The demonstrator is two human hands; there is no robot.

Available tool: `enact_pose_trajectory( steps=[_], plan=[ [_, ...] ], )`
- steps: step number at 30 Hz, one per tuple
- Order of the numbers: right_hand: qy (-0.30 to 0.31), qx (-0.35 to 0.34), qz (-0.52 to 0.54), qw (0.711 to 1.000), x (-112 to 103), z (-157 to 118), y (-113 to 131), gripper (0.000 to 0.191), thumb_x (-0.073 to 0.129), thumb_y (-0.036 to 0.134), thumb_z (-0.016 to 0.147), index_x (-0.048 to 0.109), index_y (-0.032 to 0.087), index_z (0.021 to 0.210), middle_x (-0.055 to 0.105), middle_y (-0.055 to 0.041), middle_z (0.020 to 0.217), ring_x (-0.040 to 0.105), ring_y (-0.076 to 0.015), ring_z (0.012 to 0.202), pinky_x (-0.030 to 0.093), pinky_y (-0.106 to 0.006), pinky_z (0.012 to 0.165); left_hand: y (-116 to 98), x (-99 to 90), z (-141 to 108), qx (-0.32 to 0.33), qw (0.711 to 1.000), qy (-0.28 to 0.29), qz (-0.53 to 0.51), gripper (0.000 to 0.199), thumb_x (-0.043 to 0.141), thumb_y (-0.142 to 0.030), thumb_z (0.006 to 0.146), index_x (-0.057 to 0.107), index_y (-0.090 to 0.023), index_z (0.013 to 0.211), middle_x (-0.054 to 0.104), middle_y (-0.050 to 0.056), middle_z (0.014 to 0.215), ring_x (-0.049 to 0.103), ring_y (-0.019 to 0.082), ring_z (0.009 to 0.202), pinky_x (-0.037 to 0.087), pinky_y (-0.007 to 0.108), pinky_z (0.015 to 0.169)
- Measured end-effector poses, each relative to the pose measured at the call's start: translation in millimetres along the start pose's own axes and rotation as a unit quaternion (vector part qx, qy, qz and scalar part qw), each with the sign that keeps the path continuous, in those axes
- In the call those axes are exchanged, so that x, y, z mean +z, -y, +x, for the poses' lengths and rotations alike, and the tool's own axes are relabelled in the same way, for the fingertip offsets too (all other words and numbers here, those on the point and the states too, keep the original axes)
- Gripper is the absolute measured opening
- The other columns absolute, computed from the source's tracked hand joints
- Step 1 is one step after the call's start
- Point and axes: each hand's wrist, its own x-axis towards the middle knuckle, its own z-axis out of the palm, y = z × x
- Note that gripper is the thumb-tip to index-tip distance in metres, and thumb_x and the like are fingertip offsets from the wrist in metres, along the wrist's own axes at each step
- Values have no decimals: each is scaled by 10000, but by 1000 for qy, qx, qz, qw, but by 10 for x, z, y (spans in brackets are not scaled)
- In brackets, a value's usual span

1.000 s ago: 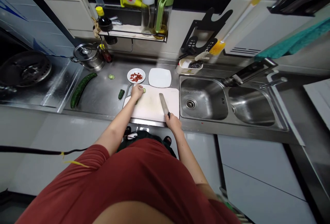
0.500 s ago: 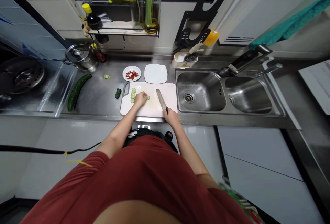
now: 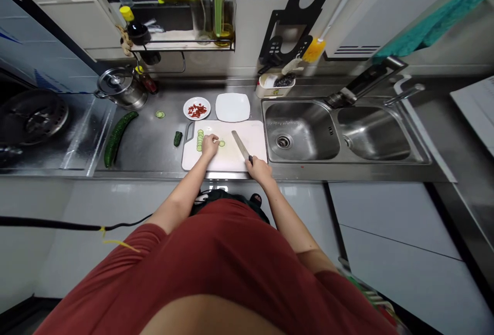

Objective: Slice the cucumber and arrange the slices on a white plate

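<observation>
My left hand rests on a white plastic cutting board, its fingers curled over a row of thin cucumber slices. One loose cucumber slice lies just past the fingertips. My right hand grips the black handle of a kitchen knife, whose blade lies angled over the board. Left of the board are a short cucumber end, a whole cucumber and a lone slice. Beyond it are a plate of chopped red chilli and a white square plate.
The steel counter holds a double sink with a faucet to the right, and a lidded steel pot at the back left. A stove grate sits at far left. A small white container stands behind the sink.
My left hand has shifted along the board, and the row of slices now shows beside it. The knife stays in my right hand, and the whole scene sits slightly higher in view.
</observation>
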Motion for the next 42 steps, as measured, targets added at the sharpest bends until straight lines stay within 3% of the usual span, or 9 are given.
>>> enact_pose_trajectory(
  steps=[15, 28, 42],
  plan=[
    [7, -73, -58, 996, 64, -273, 18, 461, 270, 512, 971, 554, 200, 1154, 669, -120, 1036, 626, -249, 982, 428, -328, 796, -44, -34, 39, -10, 1000, 18, 20, 116, 611, -253, 781, 648, -217, 885, 567, 51, 916, 548, 184, 885, 410, 293, 846],
    [13, -74, -58, 995, 85, -259, 12, 470, 274, 522, 969, 556, 202, 1169, 666, -123, 1048, 620, -254, 1005, 426, -336, 819, -59, -52, 38, 1, 999, 15, 35, 120, 616, -284, 786, 639, -221, 886, 578, 58, 928, 549, 194, 899, 406, 299, 845],
    [35, -94, -82, 992, -76, -172, -26, 404, 336, 448, 972, 569, 177, 1161, 671, -139, 1067, 622, -245, 1024, 430, -329, 839, -62, -69, 82, -3, 999, 32, 44, 110, 612, -275, 793, 637, -225, 888, 588, 66, 943, 558, 198, 884, 415, 302, 822]
  ],
)
